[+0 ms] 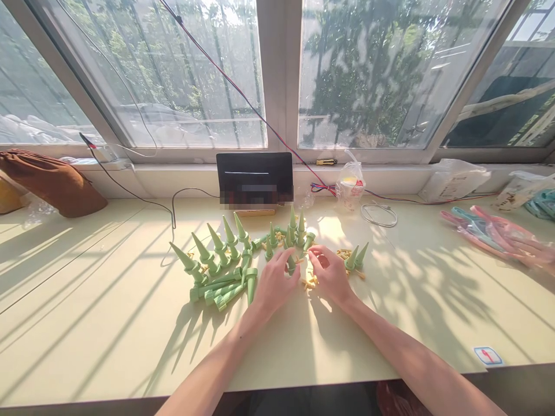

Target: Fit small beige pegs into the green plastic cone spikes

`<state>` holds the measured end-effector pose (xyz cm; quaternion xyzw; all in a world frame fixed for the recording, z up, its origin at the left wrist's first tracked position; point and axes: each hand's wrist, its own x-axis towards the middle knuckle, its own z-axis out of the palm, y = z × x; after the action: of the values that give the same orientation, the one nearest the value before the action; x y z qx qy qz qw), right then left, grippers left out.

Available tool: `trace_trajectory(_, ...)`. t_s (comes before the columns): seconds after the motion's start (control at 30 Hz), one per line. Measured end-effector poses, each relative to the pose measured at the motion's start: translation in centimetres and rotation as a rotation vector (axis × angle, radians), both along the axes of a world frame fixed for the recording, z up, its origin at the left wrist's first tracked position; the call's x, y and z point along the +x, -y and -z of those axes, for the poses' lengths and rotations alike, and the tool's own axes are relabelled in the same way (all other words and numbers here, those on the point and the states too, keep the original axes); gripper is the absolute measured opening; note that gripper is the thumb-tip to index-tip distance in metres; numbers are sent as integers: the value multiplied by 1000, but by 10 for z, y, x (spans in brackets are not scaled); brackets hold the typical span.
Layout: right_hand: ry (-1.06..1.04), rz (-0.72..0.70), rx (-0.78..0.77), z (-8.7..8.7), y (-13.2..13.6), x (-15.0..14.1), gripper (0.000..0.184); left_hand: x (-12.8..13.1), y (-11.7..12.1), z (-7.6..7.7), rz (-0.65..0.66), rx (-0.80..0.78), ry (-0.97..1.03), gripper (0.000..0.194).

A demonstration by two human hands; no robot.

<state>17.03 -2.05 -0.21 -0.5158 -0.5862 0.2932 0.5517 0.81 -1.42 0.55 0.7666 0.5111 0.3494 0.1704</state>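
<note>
My left hand (280,278) is curled around a green cone-shaped piece (291,265), with a small yellow bit showing at its fingertips. Close on its right, my right hand (330,273) is pinched at the fingertips on what looks like a small yellow piece (307,252). Small yellow pieces (309,283) lie on the table between the hands. To the left stand several green cones (219,245) with pointed tips up, and more green cones (217,289) lie on their sides in front. Another green pair (359,257) stands beyond my right hand.
A black-screened tablet (255,178) leans on a stand behind the cones. Cables and a coiled white cable (379,215) lie near the window. A bagged cup (350,184) stands at the back; a brown pouch (56,182) is far left, pink plastic-wrapped items (498,234) right.
</note>
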Motion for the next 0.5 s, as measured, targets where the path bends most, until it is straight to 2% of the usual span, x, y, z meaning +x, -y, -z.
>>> trace_trajectory(0.2,10,-18,12,3,0,-1,21,0,-2,1,-3,6,69,42)
trace_trajectory(0.5,44,-66,9,4,0,-1,23,0,-1,0,-5,2,66,42)
